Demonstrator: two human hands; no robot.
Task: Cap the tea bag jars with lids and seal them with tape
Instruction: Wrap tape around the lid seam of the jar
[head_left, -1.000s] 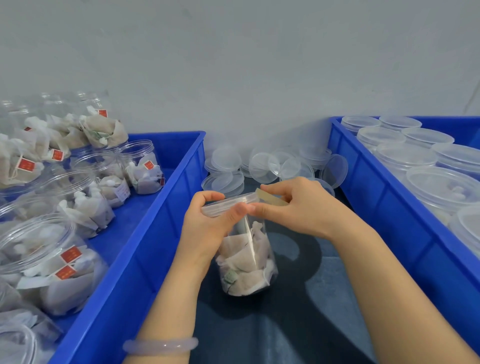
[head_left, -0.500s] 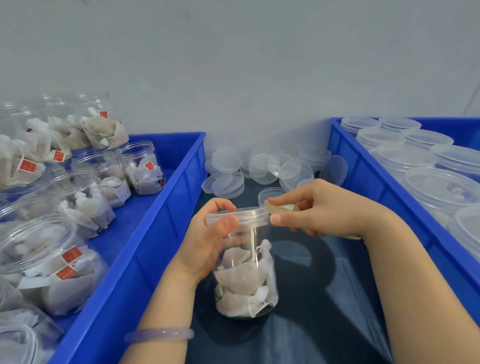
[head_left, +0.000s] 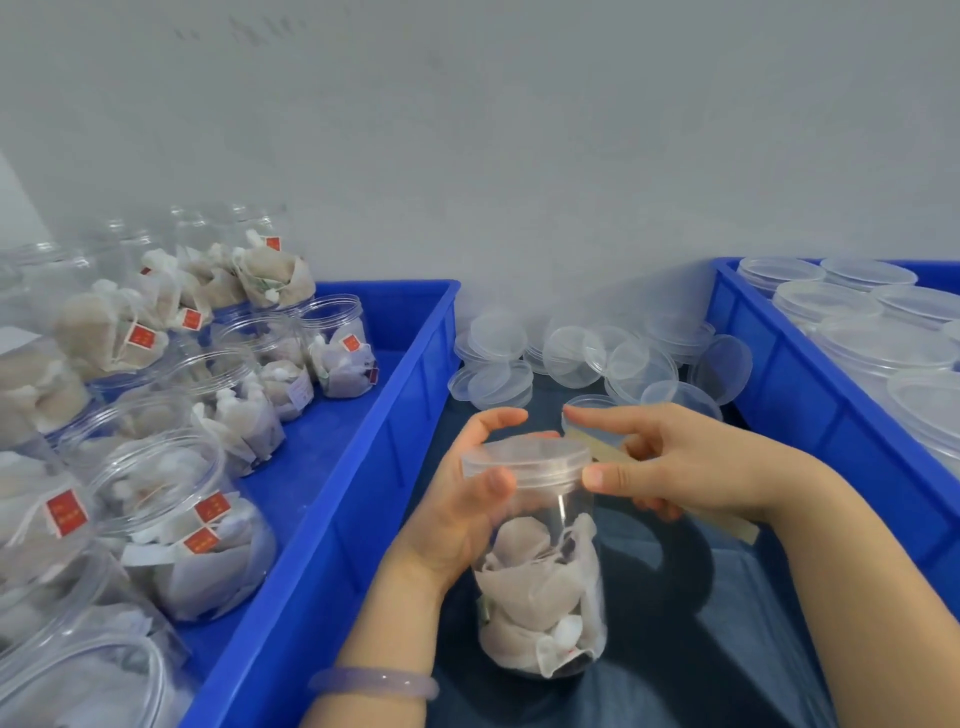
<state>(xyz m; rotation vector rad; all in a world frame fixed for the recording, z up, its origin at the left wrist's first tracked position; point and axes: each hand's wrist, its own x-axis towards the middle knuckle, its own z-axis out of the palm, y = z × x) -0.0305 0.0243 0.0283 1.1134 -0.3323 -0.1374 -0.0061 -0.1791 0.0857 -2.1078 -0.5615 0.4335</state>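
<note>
Head view: jar (head_left: 540, 587) at centre, low over counter (head_left: 701, 649). Left grip (head_left: 457, 509) wraps its neck; right grip (head_left: 691, 467) pinches tape (head_left: 605, 451) at lid (head_left: 524, 457). I judge jar light, slick; hold near rim.

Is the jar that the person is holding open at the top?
No, a clear lid covers the mouth of the jar, and the left hand grips that lid's rim.
</note>
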